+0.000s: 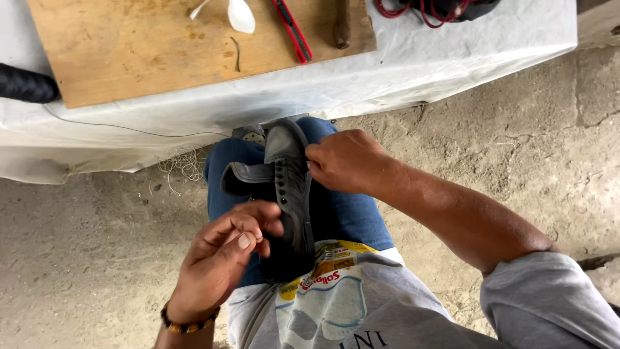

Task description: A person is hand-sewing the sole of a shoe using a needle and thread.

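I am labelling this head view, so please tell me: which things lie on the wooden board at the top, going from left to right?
On the wooden board: white plastic spoon → red-handled tool → dark wooden handle. Further right, off the board, on the white cloth: red cord.

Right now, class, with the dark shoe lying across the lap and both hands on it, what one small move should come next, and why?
Probably a short pull of the right hand away from the shoe. Its fingers pinch at the shoe's upper edge near the eyelets, while the left hand steadies the sole end on the lap. Any thread between the fingers is too fine to see.
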